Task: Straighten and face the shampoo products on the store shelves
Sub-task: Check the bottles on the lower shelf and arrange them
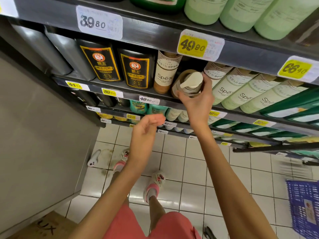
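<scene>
My right hand (198, 100) grips a brown-and-white Spes pump bottle (187, 83) near its top; the bottle leans out over the shelf edge (131, 95), cream pump head toward me. To its left a second brown Spes bottle (165, 73) stands upright, label forward. Pale green Spes bottles (241, 90) line the shelf to the right. Two black bottles with gold-framed labels (119, 66) stand further left. My left hand (146, 125) hovers below the shelf, fingers loosely curled, holding nothing.
An upper shelf carries pale green bottles (241, 12) behind price tags (200, 44). Lower shelves hold more bottles. A blue basket (303, 209) sits on the tiled floor at right, a cardboard box (43, 226) at bottom left, a phone (94, 159) by the wall.
</scene>
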Demonstrator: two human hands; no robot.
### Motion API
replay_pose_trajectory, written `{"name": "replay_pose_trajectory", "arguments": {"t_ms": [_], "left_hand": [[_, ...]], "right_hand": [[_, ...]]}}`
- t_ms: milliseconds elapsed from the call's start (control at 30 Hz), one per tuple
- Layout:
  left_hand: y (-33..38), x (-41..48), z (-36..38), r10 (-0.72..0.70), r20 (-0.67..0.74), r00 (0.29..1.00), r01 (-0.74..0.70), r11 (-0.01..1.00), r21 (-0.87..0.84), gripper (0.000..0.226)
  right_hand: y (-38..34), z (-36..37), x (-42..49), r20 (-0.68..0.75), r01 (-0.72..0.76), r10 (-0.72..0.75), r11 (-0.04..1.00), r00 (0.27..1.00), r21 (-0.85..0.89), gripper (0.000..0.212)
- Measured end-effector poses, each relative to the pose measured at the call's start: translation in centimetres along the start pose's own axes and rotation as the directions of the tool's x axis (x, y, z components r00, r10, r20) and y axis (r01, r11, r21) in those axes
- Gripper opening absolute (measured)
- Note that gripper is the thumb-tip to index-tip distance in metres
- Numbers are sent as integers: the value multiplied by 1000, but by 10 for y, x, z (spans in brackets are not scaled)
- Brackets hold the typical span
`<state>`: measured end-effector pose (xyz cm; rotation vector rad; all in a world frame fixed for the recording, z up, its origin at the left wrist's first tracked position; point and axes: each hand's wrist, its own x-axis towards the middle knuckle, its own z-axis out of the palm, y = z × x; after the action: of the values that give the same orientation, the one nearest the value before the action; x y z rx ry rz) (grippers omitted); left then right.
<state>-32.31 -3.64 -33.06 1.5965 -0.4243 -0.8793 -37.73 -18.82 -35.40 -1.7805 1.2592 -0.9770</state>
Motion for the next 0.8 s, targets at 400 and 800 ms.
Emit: {"name": "replay_pose_trajectory", "arguments": {"t_ms": [400,800], "left_hand": [[-33,-71,12,-93,139,986,-14,782,624,107],[-12,-78,-1,-321,374,870,290,947,139,57]], "right_hand": [[-11,-71,-81,249,-446,395,872,885,203,13],[-4,-87,-88,824,-868,301,305,479,393,59]]}}
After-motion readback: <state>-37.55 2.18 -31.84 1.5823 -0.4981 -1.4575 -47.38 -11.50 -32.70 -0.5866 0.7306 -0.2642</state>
